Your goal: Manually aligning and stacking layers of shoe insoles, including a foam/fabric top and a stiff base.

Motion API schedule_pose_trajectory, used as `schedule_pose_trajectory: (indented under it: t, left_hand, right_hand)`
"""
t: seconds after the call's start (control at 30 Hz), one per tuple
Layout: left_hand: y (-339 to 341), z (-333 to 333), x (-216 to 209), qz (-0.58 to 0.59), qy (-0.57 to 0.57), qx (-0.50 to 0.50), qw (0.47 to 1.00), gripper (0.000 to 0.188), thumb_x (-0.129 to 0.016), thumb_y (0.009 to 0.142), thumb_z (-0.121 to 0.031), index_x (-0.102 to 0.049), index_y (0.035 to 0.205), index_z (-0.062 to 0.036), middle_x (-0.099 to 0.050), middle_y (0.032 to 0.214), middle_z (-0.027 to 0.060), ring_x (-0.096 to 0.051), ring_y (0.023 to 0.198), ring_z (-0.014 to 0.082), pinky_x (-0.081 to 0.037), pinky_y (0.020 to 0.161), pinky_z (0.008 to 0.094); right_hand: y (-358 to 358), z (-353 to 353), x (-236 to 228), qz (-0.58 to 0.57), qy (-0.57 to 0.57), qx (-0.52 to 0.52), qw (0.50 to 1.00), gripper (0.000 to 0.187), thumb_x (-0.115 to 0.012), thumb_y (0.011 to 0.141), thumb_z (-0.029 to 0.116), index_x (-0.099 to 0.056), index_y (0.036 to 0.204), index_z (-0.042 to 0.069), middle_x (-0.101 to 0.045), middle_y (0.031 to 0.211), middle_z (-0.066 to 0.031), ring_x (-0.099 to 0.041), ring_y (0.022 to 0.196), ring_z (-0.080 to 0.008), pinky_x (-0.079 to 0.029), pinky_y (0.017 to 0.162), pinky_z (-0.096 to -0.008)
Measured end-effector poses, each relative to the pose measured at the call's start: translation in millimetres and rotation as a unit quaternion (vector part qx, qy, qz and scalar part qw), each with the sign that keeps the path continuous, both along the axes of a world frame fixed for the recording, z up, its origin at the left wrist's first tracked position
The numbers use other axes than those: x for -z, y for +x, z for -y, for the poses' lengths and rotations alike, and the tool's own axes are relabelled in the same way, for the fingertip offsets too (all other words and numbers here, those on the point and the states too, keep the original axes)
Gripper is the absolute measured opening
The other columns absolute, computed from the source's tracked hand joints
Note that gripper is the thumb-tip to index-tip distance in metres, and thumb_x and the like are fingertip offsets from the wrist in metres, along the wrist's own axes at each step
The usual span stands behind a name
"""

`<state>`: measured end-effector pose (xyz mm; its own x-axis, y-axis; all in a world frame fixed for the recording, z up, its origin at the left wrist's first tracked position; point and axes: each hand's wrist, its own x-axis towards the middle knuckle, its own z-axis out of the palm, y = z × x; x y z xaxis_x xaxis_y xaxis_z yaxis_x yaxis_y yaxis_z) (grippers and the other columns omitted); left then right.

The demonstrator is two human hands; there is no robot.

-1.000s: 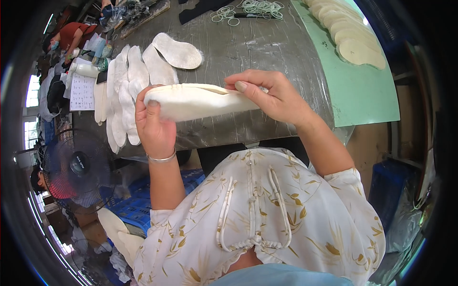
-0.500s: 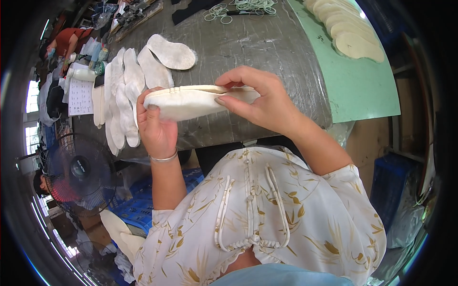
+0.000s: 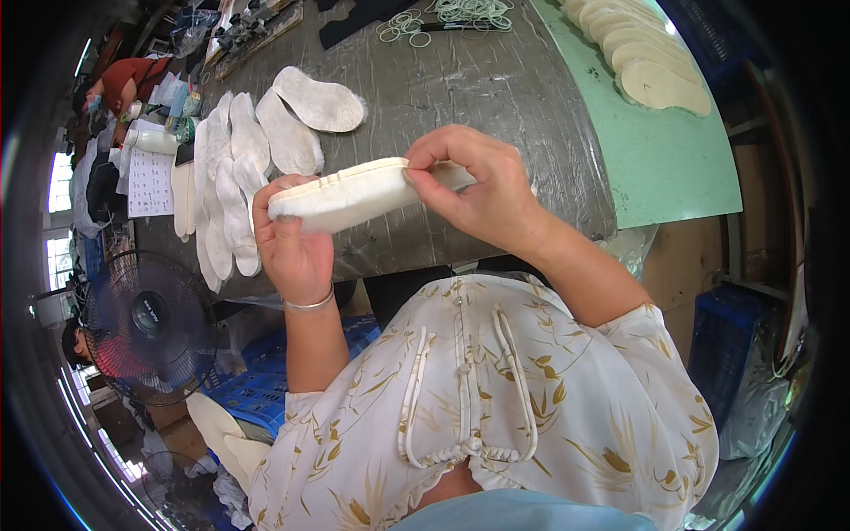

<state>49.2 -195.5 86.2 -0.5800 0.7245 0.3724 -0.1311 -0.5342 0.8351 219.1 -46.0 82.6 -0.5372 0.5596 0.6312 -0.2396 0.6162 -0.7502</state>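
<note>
Between both hands I hold a cream fleecy insole (image 3: 363, 202), turned on its edge above the near side of the table; it looks like two layers laid face to face. My left hand (image 3: 292, 234) grips its left end, thumb on the near face and fingers behind. The thumb and forefinger of my right hand (image 3: 474, 181) pinch the upper edge toward the right end, pressing the layers together. That right end is partly hidden by the hand. To the left lie several more insoles (image 3: 319, 99), some single and some in overlapping rows.
The dark plastic-covered table (image 3: 496, 97) carries pale elastic bands (image 3: 465, 12) at its far side. A green board (image 3: 673, 168) on the right holds a row of cream insoles (image 3: 664, 84). A fan (image 3: 150, 314) stands at left, near a blue crate (image 3: 257, 398). A co-worker (image 3: 128, 80) is at far left.
The gap between the two layers beside my right fingers has closed. My right thumb and forefinger have come together on the edge, and the insole has tilted slightly.
</note>
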Motion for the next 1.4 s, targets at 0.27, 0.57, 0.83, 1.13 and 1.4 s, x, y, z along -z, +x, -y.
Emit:
schedule_pose_trajectory:
  t: [0.27, 0.57, 0.83, 1.13, 1.4]
  left_hand:
    - [-8, 3, 7, 0.012, 0.009, 0.005, 1.0, 0.027, -0.062, 0.091, -0.012, -0.054, 0.115, -0.0032, -0.057, 0.112, 0.013, -0.055, 0.109, 0.0251, -0.043, 0.099, 0.0416]
    - [-14, -3, 13, 0.057, -0.009, 0.0, 0.998, 0.032, -0.061, 0.091, -0.014, -0.053, 0.12, -0.0022, -0.058, 0.115, 0.0118, -0.056, 0.109, 0.0239, -0.044, 0.098, 0.0415]
    - [-12, -9, 15, 0.089, -0.001, 0.021, 0.996, 0.029, -0.061, 0.093, -0.015, -0.055, 0.119, -0.0034, -0.059, 0.117, 0.0099, -0.058, 0.108, 0.0233, -0.045, 0.098, 0.0427]
    - [-13, -11, 19, 0.071, 0.012, 0.04, 0.997, 0.03, -0.062, 0.091, -0.014, -0.055, 0.118, -0.0043, -0.058, 0.114, 0.0114, -0.058, 0.108, 0.0249, -0.045, 0.098, 0.0424]
    - [-40, -5, 33, 0.098, -0.018, -0.001, 0.995, 0.037, -0.063, 0.091, -0.023, -0.054, 0.123, -0.0075, -0.056, 0.121, 0.0052, -0.053, 0.115, 0.0234, -0.041, 0.103, 0.046]
  right_hand:
    - [7, -11, 2, 0.065, -0.15, -0.11, 0.98, 0.016, -0.069, 0.084, 0.005, -0.068, 0.099, 0.001, -0.067, 0.092, -0.0073, -0.064, 0.084, -0.0144, -0.052, 0.077, -0.0269]
    - [17, -26, 6, 0.114, -0.196, -0.162, 0.961, 0.014, -0.064, 0.086, 0.004, -0.07, 0.098, -0.001, -0.065, 0.094, -0.0071, -0.063, 0.087, -0.0146, -0.056, 0.078, -0.0297]
    - [19, -25, 9, 0.103, -0.033, -0.087, 0.99, 0.015, -0.071, 0.081, 0.007, -0.071, 0.096, 0.001, -0.068, 0.089, -0.0087, -0.066, 0.081, -0.0186, -0.054, 0.071, -0.0289]
    - [24, -26, 12, 0.12, -0.207, -0.171, 0.956, 0.018, -0.061, 0.084, -0.004, -0.071, 0.098, 0.0, -0.067, 0.096, -0.0083, -0.064, 0.088, -0.0153, -0.054, 0.084, -0.0292]
    - [64, -51, 30, 0.208, -0.112, -0.058, 0.97, 0.04, -0.069, 0.08, 0.004, -0.064, 0.12, 0.004, -0.066, 0.111, -0.0095, -0.063, 0.099, -0.02, -0.05, 0.088, -0.0317]
